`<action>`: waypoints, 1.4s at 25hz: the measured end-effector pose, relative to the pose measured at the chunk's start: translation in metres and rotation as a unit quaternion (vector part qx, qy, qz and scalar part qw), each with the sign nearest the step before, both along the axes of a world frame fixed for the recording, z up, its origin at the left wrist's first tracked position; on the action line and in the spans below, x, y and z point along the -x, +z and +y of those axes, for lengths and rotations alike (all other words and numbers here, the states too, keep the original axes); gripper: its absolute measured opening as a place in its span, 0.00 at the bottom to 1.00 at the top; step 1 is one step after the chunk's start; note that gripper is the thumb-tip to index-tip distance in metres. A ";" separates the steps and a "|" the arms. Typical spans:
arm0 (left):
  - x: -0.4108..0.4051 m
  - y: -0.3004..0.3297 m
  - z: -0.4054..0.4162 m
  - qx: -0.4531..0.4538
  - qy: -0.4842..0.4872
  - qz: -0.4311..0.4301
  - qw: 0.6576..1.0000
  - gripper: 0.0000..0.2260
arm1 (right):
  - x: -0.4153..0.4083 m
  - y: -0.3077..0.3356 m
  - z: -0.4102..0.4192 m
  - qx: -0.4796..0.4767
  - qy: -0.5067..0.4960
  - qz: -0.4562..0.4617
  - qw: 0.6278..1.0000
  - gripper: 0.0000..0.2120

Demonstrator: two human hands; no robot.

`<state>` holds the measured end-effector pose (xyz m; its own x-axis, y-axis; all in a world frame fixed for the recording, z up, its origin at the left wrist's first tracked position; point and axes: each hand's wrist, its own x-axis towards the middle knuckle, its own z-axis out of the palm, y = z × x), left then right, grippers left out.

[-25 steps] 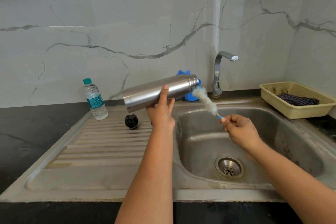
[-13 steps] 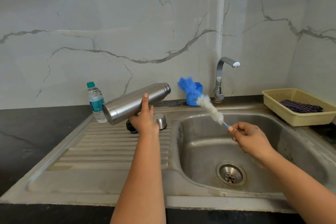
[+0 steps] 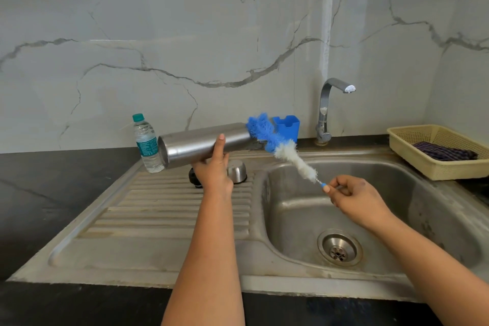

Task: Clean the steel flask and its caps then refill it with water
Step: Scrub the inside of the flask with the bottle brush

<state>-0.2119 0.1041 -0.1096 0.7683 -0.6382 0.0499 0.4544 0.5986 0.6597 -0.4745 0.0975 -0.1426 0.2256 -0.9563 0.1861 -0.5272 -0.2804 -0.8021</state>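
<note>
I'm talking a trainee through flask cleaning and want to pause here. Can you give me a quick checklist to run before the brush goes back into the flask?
1. Flask held firmly: ok. The left hand grips the steel flask around its middle.
2. Brush held: ok. The right hand pinches the bottle brush at its handle end.
3. Brush lined up with the mouth: ok. The blue bristles sit at the flask's right end.
4. Caps out of the way: ok. The steel cap rests on the drainboard.
5. Tap running: not ok. No water shows at the tap.
6. Flask inside clean: cannot tell.
</note>
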 end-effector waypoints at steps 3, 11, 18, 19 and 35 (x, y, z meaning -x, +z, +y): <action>0.014 -0.001 0.000 -0.046 -0.038 -0.097 0.993 0.27 | -0.012 0.003 -0.008 -0.005 -0.025 -0.028 0.999 0.10; -0.001 0.000 -0.001 0.015 -0.016 -0.004 1.000 0.34 | 0.006 -0.005 -0.007 -0.023 0.001 0.004 1.000 0.10; 0.005 0.001 0.001 0.038 -0.109 -0.050 0.992 0.27 | 0.013 -0.001 -0.019 -0.032 -0.040 -0.033 0.998 0.09; 0.001 -0.001 0.001 0.029 -0.112 -0.036 0.993 0.26 | 0.017 0.001 -0.020 -0.035 -0.048 -0.033 0.998 0.09; -0.009 -0.013 -0.025 -0.067 -0.125 0.052 0.989 0.25 | -0.077 0.178 -0.127 0.235 -0.165 0.675 0.679 0.09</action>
<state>-0.2024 0.0790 -0.1225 0.5824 -0.8043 -0.1180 0.6464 0.3702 0.6672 -0.3978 -0.0297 0.0356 0.2825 -0.9026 0.3248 -0.7893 -0.0263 0.6134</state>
